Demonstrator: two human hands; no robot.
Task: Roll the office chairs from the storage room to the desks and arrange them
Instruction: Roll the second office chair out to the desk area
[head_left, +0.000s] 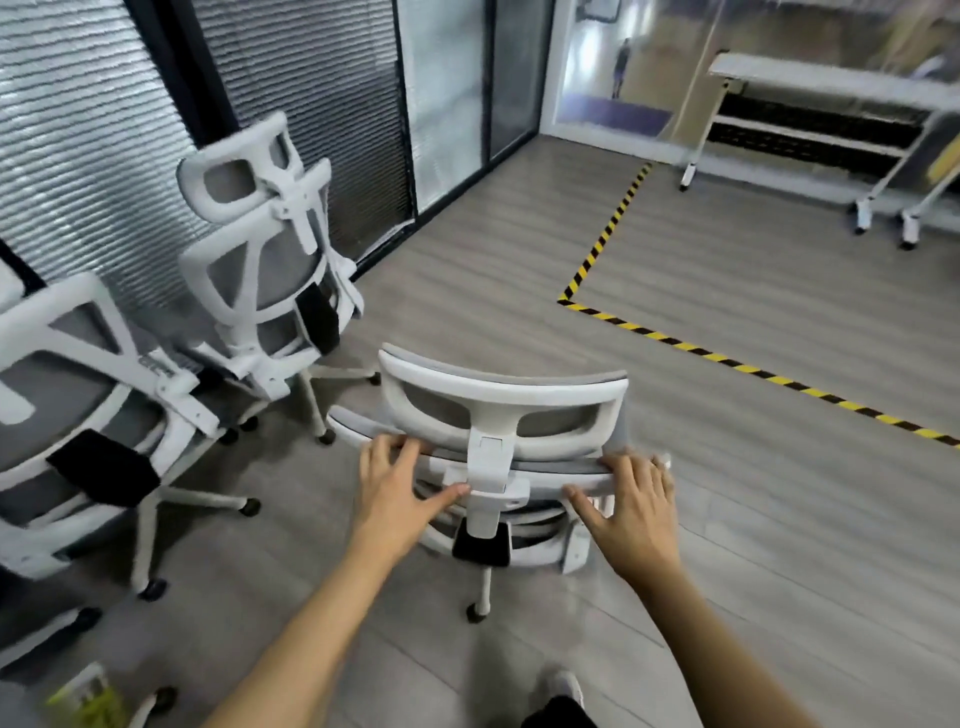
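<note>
A white-framed office chair (498, 400) with grey mesh stands right in front of me, its back turned to me. My left hand (397, 488) grips the top edge of its backrest left of the headrest post. My right hand (631, 506) grips the same edge on the right side. Two more white chairs stand at the left: one tall chair (270, 260) against the blinds, another chair (88, 415) nearer the left edge. A white desk (831, 83) on castors stands at the far right.
Yellow-black floor tape (727, 364) marks an angled line across the grey plank floor ahead. Glass walls with blinds (104, 130) run along the left. A doorway (597, 78) opens at the back, with a person far off. My shoe (566, 686) shows at the bottom.
</note>
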